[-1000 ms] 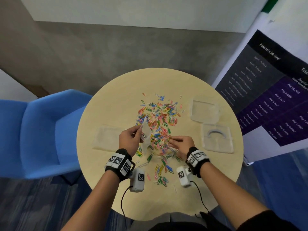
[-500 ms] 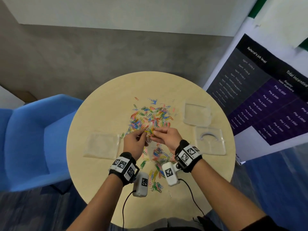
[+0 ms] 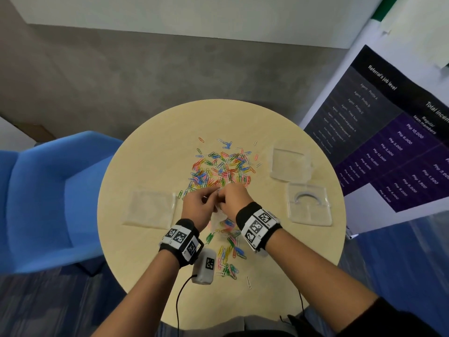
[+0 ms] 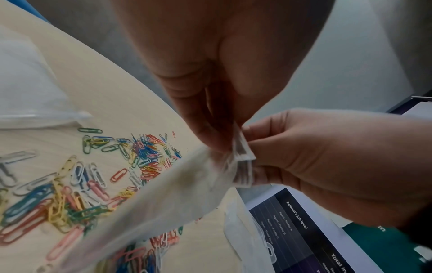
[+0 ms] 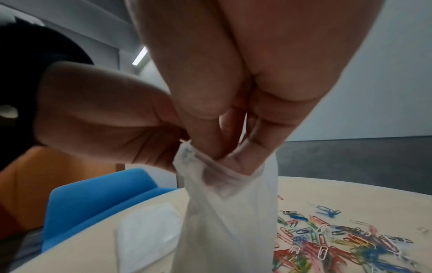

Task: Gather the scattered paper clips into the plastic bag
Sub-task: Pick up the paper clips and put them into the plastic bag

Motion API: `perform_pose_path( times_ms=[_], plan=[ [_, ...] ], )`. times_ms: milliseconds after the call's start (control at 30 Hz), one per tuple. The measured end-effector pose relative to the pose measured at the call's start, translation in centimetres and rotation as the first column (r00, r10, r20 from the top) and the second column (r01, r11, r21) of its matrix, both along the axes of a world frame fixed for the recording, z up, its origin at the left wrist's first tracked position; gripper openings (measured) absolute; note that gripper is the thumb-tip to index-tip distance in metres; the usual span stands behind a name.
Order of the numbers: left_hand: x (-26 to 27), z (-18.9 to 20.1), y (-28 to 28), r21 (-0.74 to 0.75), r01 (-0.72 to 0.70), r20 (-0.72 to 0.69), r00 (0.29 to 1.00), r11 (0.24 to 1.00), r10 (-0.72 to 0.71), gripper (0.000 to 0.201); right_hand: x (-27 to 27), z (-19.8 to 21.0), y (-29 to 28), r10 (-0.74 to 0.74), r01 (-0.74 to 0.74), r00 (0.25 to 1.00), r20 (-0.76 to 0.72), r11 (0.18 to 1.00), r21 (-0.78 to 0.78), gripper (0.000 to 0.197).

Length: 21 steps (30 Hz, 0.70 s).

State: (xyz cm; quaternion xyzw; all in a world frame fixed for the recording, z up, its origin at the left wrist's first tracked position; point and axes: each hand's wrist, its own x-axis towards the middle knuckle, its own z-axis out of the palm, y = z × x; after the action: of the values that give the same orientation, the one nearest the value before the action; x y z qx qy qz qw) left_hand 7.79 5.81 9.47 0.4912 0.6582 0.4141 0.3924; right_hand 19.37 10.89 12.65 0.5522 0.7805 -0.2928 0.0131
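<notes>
Coloured paper clips (image 3: 222,167) lie scattered over the middle of the round table (image 3: 150,261), with more (image 3: 229,250) near my wrists. Both hands meet above them at a small clear plastic bag (image 3: 218,218) that hangs from them. My left hand (image 3: 213,192) pinches one side of the bag's rim (image 4: 242,158). My right hand (image 5: 224,154) has thumb and fingertips tucked into the bag (image 5: 229,221) at its mouth, pinching the other side. No clip shows between those fingers. The bag's lower part looks limp.
A flat clear bag (image 3: 150,207) lies left of my hands, another (image 3: 290,164) at the right, and a clear sleeve with a curved wire (image 3: 308,205) beside it. A blue chair (image 3: 48,198) stands left of the table, and a printed banner (image 3: 388,142) at the right.
My right hand has left the clips on the table and come up to the bag's mouth. The left hand has kept hold of the bag, now nearer the middle.
</notes>
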Motion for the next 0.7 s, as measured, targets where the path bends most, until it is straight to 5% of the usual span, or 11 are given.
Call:
perform_pose_path(
  times_ms=[167,233,300,400,467,533,700],
  plan=[
    [-0.2,-0.3,0.0,-0.028,-0.023,0.016,1.000,0.999,0.024,0.021,0.3,0.4,0.1,0.209,-0.198,0.973,0.101,0.974,-0.109,0.023],
    [-0.6,-0.4,-0.1,-0.049,-0.050,0.044,0.998,0.997,0.053,0.020,1.2,0.6,0.5,0.248,-0.246,0.969,-0.013,0.954,-0.170,0.024],
    [-1.1,-0.4,-0.1,-0.053,-0.079,0.056,0.995,0.995,0.082,0.019,2.5,0.7,1.1,0.101,-0.163,0.958,-0.268,0.961,-0.222,0.022],
    [-2.1,-0.2,0.0,-0.039,-0.139,0.081,0.987,0.990,0.142,0.019,4.2,-1.3,1.8,-0.317,0.193,0.783,-0.536,0.942,-0.275,0.019],
    [-2.7,-0.2,-0.1,-0.042,-0.178,0.116,0.977,0.983,0.182,0.018,5.0,-4.6,2.1,-0.331,0.307,0.891,-0.309,0.943,-0.125,0.020],
    [-3.1,-0.3,-0.2,-0.048,-0.203,0.134,0.969,0.978,0.207,0.019,5.3,-8.1,1.6,-0.143,0.146,0.988,0.058,0.988,-0.057,0.041],
    [-3.5,-0.7,-0.7,-0.075,-0.230,0.162,0.957,0.970,0.240,0.020,3.3,-13.0,-1.4,0.144,-0.136,0.937,0.318,0.990,-0.050,0.078]
  ],
)
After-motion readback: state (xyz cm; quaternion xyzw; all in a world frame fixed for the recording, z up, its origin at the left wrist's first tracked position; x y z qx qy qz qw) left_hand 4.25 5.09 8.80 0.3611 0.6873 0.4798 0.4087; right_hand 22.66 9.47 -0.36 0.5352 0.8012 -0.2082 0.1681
